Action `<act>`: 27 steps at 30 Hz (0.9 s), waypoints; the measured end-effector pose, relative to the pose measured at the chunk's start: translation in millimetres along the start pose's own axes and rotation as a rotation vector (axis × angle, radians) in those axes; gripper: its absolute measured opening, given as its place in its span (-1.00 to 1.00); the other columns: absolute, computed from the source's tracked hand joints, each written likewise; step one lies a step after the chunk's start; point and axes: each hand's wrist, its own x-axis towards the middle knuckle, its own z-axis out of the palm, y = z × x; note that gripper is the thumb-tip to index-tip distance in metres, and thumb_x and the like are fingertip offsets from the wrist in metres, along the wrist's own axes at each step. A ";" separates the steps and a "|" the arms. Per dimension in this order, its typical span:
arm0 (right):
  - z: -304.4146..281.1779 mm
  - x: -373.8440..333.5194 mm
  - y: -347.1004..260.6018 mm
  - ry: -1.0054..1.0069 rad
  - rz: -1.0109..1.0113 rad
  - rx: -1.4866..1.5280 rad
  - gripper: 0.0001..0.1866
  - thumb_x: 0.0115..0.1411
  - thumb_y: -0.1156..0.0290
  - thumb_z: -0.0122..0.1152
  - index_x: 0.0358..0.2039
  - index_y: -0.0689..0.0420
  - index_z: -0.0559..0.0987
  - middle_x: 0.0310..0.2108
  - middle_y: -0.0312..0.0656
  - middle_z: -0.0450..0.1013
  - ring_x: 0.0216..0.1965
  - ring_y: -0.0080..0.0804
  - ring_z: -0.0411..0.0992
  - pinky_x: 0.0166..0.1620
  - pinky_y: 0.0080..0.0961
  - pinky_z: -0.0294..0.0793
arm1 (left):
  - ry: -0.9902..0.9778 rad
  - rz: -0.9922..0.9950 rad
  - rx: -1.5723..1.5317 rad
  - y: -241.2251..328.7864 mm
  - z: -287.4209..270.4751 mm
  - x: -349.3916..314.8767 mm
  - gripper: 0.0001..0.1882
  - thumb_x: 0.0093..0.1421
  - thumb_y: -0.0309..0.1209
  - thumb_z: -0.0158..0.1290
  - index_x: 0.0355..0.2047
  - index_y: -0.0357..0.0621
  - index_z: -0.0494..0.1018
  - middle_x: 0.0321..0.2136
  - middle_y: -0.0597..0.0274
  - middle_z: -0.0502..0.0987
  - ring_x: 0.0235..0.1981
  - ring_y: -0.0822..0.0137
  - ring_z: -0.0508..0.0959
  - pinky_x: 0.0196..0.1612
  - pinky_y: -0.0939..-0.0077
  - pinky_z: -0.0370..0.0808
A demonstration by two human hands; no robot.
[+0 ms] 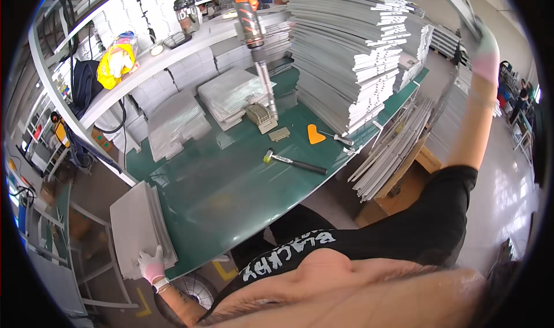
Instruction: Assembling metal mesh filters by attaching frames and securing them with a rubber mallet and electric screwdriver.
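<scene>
My left hand (151, 263), in a white and pink glove, rests on the near corner of a stack of pale grey flat panels (135, 227) at the table's left end. Its fingers are spread across the top panel. High at the far right, my raised right hand (486, 53), gloved alike, grips the edge of a flat grey panel (459, 4). The upper part of that panel runs out of the picture. Beside the raised arm, a tall stack of panels (340, 56) stands on the green table (213, 195).
A hammer (297, 164), an orange heart-shaped piece (314, 134) and small metal parts (261, 118) lie on the table. An orange and black power driver (249, 25) hangs above. Low panel stacks (234, 96) stand behind; leaning panels (392, 152) and a cardboard box (398, 192) sit right.
</scene>
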 end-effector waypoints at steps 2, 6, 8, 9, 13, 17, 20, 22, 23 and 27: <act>-4.4 66.7 2.5 -0.261 0.099 0.160 -0.66 0.36 0.46 -0.02 0.05 0.42 0.46 -0.07 -0.05 0.49 -0.13 -0.43 0.48 -0.05 -0.54 0.50 | -0.111 -0.015 0.011 8.7 4.1 7.1 -0.12 0.04 0.20 0.14 0.10 -0.35 0.36 -0.06 -0.27 0.49 -0.01 -0.20 0.50 0.07 0.03 0.42; 71.7 94.2 4.7 -0.552 -0.142 -0.593 0.03 0.25 -0.02 0.19 0.38 0.35 -0.19 0.35 0.30 -0.06 0.34 0.13 0.07 0.29 -0.14 0.24 | -0.170 0.000 -0.028 3.8 -26.4 4.4 -0.15 0.04 0.17 0.16 0.07 -0.39 0.39 -0.07 -0.32 0.51 0.00 -0.21 0.51 0.10 0.06 0.41; 100.8 103.7 10.3 -0.239 -0.082 -0.589 -0.44 0.23 0.12 0.18 0.17 0.14 0.42 -0.22 -0.25 0.54 -0.32 -0.49 0.44 -0.19 -0.57 0.41 | -0.104 0.050 -0.100 1.6 -30.1 14.6 -0.15 0.03 0.14 0.19 0.06 -0.41 0.40 -0.04 -0.35 0.50 0.03 -0.22 0.50 0.11 0.10 0.41; 128.7 83.8 11.3 -0.251 -0.071 -0.577 -0.44 0.23 0.12 0.18 0.17 0.14 0.42 -0.22 -0.25 0.54 -0.32 -0.49 0.44 -0.19 -0.57 0.41 | -0.092 0.029 -0.141 -13.2 -30.8 20.4 -0.17 0.09 0.13 0.18 0.08 -0.42 0.39 0.00 -0.33 0.49 0.06 -0.15 0.50 0.12 0.15 0.41; 154.3 25.4 -1.0 -0.297 0.014 -0.901 -0.19 0.21 -0.06 0.19 0.31 0.10 0.12 0.16 0.04 0.23 0.08 -0.03 0.27 0.11 -0.36 0.31 | -0.023 -0.010 -0.796 -91.0 -48.2 56.3 -0.30 0.26 0.01 0.07 0.15 -0.39 0.35 0.02 -0.06 0.52 0.06 0.12 0.50 0.15 0.32 0.38; 124.8 -33.5 53.5 -0.055 -0.565 -0.560 -0.68 0.35 0.41 0.01 0.03 0.29 0.52 -0.07 -0.14 0.53 -0.16 -0.52 0.47 -0.06 -0.62 0.42 | 0.110 0.124 -1.321 -61.1 -122.4 2.9 -0.41 0.35 -0.17 0.00 0.29 -0.22 0.24 0.13 0.15 0.41 0.14 0.28 0.37 0.24 0.33 0.25; 155.1 -172.8 79.9 -0.070 -0.603 -0.480 -0.77 0.31 0.46 0.05 -0.11 0.26 0.59 -0.32 -0.22 0.50 -0.35 -0.61 0.39 -0.23 -0.63 0.40 | -0.043 0.387 -1.306 4.9 -138.8 -73.9 -0.32 0.14 -0.28 0.22 0.23 -0.27 0.30 0.20 0.06 0.36 0.24 0.15 0.30 0.31 0.21 0.18; 128.8 -253.2 127.8 -0.542 -0.151 -0.366 -0.79 0.31 0.52 -0.01 -0.18 0.28 0.59 -0.24 -0.15 0.54 -0.22 -0.38 0.47 -0.07 -0.43 0.45 | 0.127 0.643 -0.525 49.4 -122.1 -104.9 -0.15 -0.11 -0.28 0.39 0.21 -0.19 0.32 0.14 -0.05 0.39 0.23 0.00 0.32 0.30 0.07 0.19; 150.8 -297.4 127.5 -0.826 -0.443 -0.340 -0.81 0.22 0.53 0.06 -0.20 0.25 0.59 -0.30 -0.12 0.55 -0.25 -0.30 0.51 -0.12 -0.38 0.49 | 0.136 0.677 -0.352 83.8 -103.0 -118.1 -0.14 -0.17 -0.19 0.41 0.17 -0.15 0.35 0.04 -0.12 0.44 0.15 -0.08 0.36 0.23 0.02 0.26; 193.1 -464.4 220.9 -1.338 -0.131 -0.256 -0.55 0.14 0.24 0.19 0.02 0.19 0.52 -0.08 0.06 0.48 -0.04 -0.02 0.44 0.04 -0.26 0.43 | -0.290 0.862 -0.236 174.5 -19.3 -152.1 -0.29 0.09 0.13 0.14 0.00 -0.26 0.38 -0.20 -0.11 0.53 -0.16 -0.04 0.56 -0.17 0.10 0.47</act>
